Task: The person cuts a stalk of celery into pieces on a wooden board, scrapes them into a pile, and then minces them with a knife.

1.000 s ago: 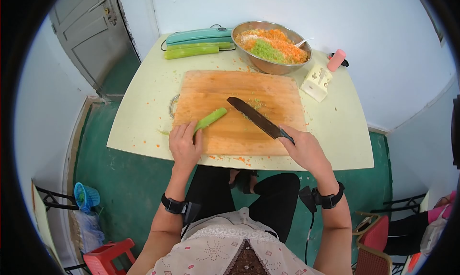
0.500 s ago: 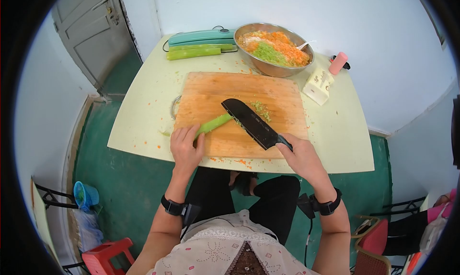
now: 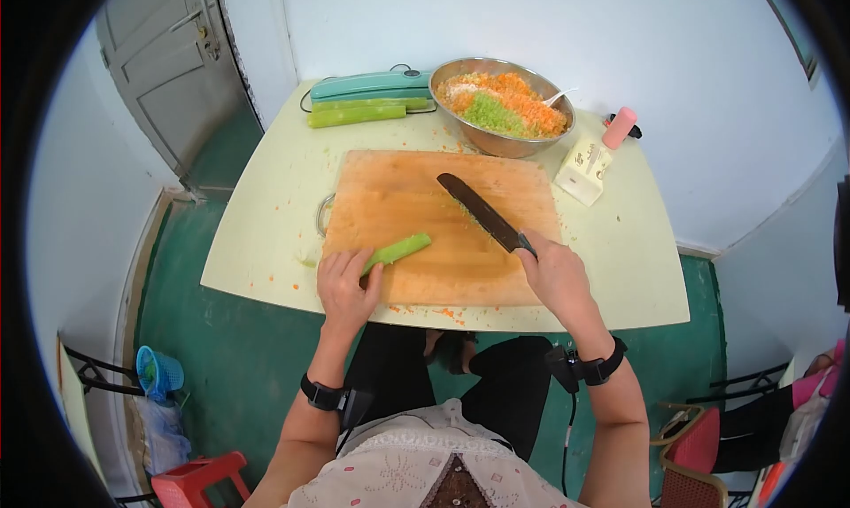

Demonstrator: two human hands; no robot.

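My left hand (image 3: 348,285) is closed around the lower end of a green celery stalk (image 3: 403,248), which lies slanted on the left part of the wooden cutting board (image 3: 425,288). My fingers hide that end. In my right hand (image 3: 558,273) is the handle of a black kitchen knife (image 3: 482,210). Its blade points up and left over the board, tilted nearly edge-on and apart from the stalk's cut end. Small green bits show along the blade's left side.
Behind the board stands a steel bowl (image 3: 452,121) of chopped carrot and greens with a spoon. More celery stalks (image 3: 354,116) lie by a teal appliance (image 3: 372,84). A tissue pack (image 3: 584,173) and a pink-capped bottle (image 3: 620,128) stand right. A person (image 3: 761,428) sits far right.
The knife has moved right, away from the stalk, and its blade has turned from flat to nearly edge-on. The green bits right of the blade no longer show there. My left hand keeps its hold.
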